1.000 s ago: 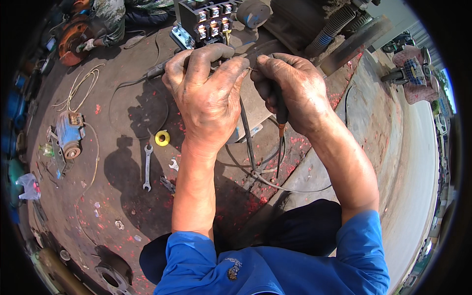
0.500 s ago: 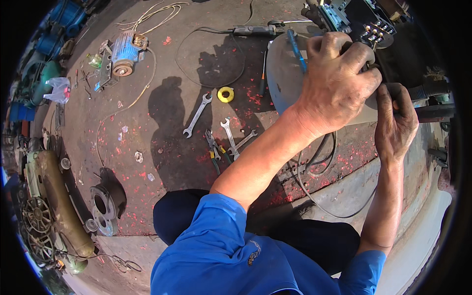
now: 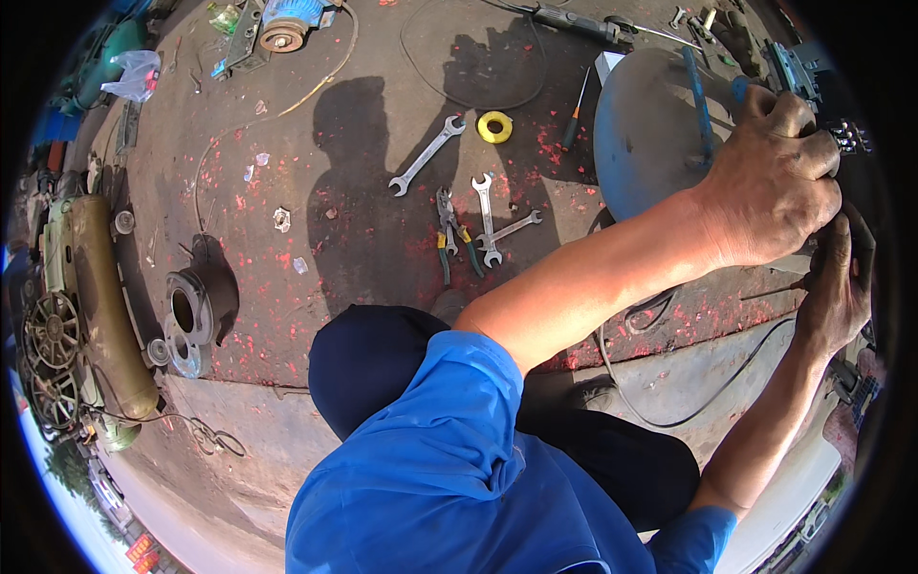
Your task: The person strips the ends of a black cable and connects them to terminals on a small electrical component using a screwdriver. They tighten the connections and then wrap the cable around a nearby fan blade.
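- Black terminal block with silver screw contacts [image 3: 849, 137]: sitting at the right edge of view, just beyond the left hand's knuckles, partly sinking into shadow.
- Left hand [image 3: 779, 182]: fingers are curling inward, back of the hand facing the camera. Fingertips are being hidden; cannot tell whether they are pinching anything or touching the block.
- Right hand [image 3: 834, 292]: reaching up just below the left hand, fingers bending and lying close together. Cannot tell what the fingertips are gripping.
- Thin dark rod [image 3: 773, 290]: protruding leftward from beside the right hand; its other end is being hidden.
- Large round grey-and-blue plate [image 3: 645, 143]: lying beyond the left forearm, a blue bar [image 3: 698, 105] crossing it.
- Screwdriver [image 3: 572, 129]: lying left of the plate, its handle showing orange and black.
- Yellow tape roll [image 3: 494, 139]: resting near an open-end wrench [image 3: 427, 156].
- Pliers [image 3: 447, 225]: lying beside two crossing wrenches [image 3: 485, 210].
- Angle grinder [image 3: 574, 22]: lying near the top edge.
- Red sign [image 3: 143, 553]: showing at the lower-left rim, its marks appearing too small to read.
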The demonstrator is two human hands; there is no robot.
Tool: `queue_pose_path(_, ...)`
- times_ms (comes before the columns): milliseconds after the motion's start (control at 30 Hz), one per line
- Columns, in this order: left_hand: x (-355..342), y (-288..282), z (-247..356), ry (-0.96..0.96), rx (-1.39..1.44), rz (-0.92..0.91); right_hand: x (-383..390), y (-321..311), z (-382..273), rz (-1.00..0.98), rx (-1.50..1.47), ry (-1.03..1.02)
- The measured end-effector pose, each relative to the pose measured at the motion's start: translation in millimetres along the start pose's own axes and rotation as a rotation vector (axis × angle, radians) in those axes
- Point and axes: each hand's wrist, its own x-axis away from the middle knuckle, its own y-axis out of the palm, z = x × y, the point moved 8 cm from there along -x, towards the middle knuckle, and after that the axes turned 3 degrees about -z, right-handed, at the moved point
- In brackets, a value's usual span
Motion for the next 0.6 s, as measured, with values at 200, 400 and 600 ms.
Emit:
queue_pose_path(200,7,0,-6,-0.054,-0.054,-0.007,-6,0,24,0.021,0.174,0.125)
queue_pose_path(400,3,-4,1,0.008,0.038,0.079,-17,-8,25,-0.025,-0.086,0.305)
queue_pose_path(600,-7,-21,-14,-0.045,0.001,0.02,-22,31,-3,0.078,-0.58,0.288)
